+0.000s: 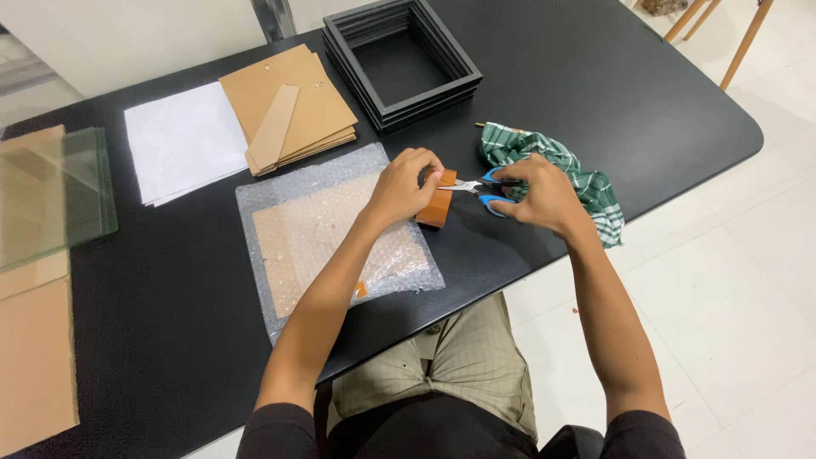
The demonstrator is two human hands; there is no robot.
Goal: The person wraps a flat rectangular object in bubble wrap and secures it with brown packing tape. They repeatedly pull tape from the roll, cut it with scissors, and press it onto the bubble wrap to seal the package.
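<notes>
My left hand (403, 185) grips a roll of brown tape (437, 206) at the right edge of a bubble-wrapped flat parcel (331, 234) lying on the black table (552, 93). My right hand (537, 194) holds blue-handled scissors (483, 187), blades pointing left and touching the tape by my left fingers. Brown board shows through the bubble wrap, with a strip of tape near its lower right corner.
A green-and-white checked cloth (561, 166) lies just right of my right hand. A stack of black frames (399, 59) sits at the back, brown backing boards (293, 106) and white sheets (183, 140) left of it. Glass panes (51, 191) and cardboard (34, 357) lie far left.
</notes>
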